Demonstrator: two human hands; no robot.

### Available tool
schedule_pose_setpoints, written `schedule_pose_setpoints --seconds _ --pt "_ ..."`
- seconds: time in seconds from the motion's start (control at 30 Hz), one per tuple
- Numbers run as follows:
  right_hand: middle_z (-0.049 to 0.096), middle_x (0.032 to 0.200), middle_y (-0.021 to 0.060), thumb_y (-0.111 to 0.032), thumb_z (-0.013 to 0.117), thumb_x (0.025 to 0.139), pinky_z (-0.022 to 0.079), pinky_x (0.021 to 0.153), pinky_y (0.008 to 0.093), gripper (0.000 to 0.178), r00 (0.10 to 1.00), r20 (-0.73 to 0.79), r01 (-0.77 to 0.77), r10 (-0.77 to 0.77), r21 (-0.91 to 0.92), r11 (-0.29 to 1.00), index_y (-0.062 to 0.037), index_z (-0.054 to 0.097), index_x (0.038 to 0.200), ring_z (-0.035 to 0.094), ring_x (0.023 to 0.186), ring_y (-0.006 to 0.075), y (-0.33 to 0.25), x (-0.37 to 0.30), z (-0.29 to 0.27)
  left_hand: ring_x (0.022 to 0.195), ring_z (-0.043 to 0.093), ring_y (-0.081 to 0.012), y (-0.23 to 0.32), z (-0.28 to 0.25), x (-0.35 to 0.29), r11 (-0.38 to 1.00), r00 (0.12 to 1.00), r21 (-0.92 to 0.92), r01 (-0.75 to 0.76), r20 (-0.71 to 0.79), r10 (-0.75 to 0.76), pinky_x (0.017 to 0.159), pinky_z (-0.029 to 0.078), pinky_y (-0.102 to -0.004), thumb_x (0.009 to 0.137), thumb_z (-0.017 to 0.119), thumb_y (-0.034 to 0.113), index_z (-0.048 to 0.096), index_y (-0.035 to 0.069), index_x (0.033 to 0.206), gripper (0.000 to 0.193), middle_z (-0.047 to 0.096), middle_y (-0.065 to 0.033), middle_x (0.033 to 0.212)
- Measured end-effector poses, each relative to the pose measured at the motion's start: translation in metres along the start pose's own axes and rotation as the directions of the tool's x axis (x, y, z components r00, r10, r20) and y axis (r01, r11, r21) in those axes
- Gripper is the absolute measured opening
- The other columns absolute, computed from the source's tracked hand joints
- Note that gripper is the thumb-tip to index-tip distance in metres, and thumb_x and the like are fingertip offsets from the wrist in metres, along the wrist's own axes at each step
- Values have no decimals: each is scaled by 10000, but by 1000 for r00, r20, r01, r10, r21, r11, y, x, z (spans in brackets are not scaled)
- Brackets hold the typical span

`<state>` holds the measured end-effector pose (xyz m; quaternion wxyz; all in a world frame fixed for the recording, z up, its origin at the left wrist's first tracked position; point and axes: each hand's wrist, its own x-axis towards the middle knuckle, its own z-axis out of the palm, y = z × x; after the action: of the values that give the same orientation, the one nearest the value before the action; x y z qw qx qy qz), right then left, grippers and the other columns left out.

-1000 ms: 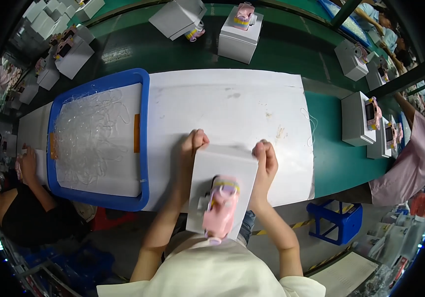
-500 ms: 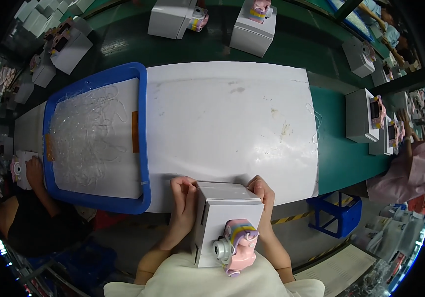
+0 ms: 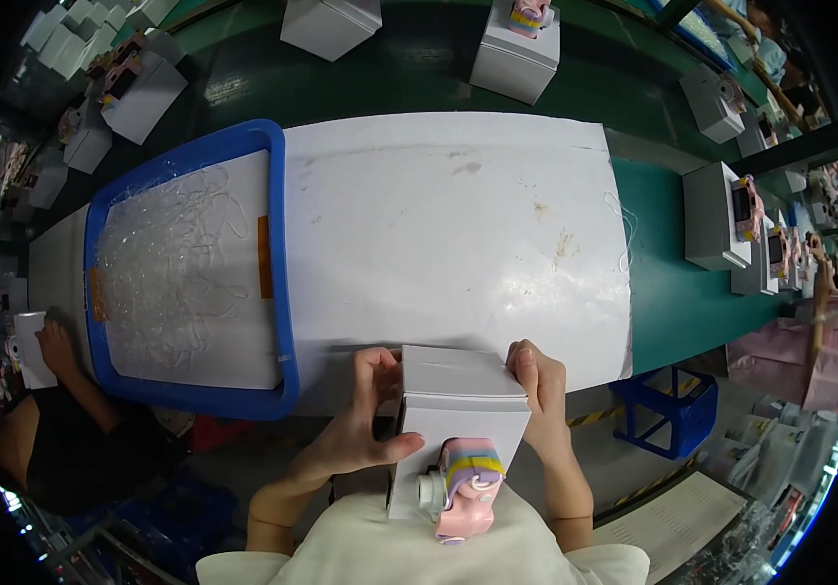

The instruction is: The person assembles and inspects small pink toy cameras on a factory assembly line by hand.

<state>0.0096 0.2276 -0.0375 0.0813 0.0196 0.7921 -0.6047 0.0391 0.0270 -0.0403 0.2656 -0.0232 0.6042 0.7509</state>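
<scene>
A white cardboard box point(image 3: 463, 414) is held upright in front of my chest, at the near edge of the table. A pink toy camera point(image 3: 469, 487) with a rainbow band shows on its face; I cannot tell whether it is printed or solid. My left hand point(image 3: 372, 409) grips the box's left side, its thumb lying across the face and its curled fingers at the far left corner. At the far right corner my right hand point(image 3: 541, 395) pinches the edge between thumb and bent fingers. The box's underside is hidden.
A blue-rimmed tray point(image 3: 287, 263) of clear plastic strings stands left on the white table sheet point(image 3: 438, 234). White boxes point(image 3: 516, 58) stand on the green surface beyond; more boxes point(image 3: 716, 219) stand right. A co-worker's hand point(image 3: 56, 351) is far left. A blue stool point(image 3: 667, 409) stands right.
The held box has shifted slightly right. My left thumb has come out onto its face. Beyond the table, one white box has moved left and away, another slightly right.
</scene>
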Motion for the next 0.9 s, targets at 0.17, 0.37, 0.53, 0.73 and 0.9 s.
schedule_pose_setpoints --seconds 0.17,0.37,0.53,0.73,0.9 --pt "371 515 31 -61 402 846 264 454 230 304 990 64 139 -128 -203 969 -18 379 547 277 485 122 25 16 -25 1076 313 -282 5 6 -3 962 961 -23 -274 22 274 917 270 -403 571 691 303 171 56 1139 809 284 -154 1169" --pt "363 498 -9 16 438 715 256 482 212 209 993 112 -42 -24 552 833 -45 384 522 273 482 121 17 -8 -27 1090 307 -285 0 -2 -6 986 987 -53 -158 -4 158 928 257 -420 562 695 291 202 57 1124 783 274 -164 1205" --pt "418 502 -33 -89 647 630 306 574 242 210 919 170 246 -355 454 856 -88 451 552 357 511 131 -15 -15 -34 1093 304 -285 2 -1 -4 998 998 -22 54 -44 -55 929 258 -413 558 691 267 260 52 1079 710 282 -154 1201" --pt "465 615 -11 -173 781 559 315 632 233 332 864 385 257 -324 216 942 -90 481 675 384 589 137 -22 -30 -26 1068 329 -277 5 -2 -3 999 998 -39 -13 -58 11 922 265 -400 576 673 245 291 40 1085 669 305 -145 1184" --pt "445 689 4 -158 783 569 321 654 232 384 924 350 -5 -151 406 914 -85 472 782 379 654 138 -20 -28 -22 1062 343 -262 0 -1 13 988 979 -72 -134 -167 121 923 250 -377 582 659 266 337 30 1072 632 331 -131 1173"
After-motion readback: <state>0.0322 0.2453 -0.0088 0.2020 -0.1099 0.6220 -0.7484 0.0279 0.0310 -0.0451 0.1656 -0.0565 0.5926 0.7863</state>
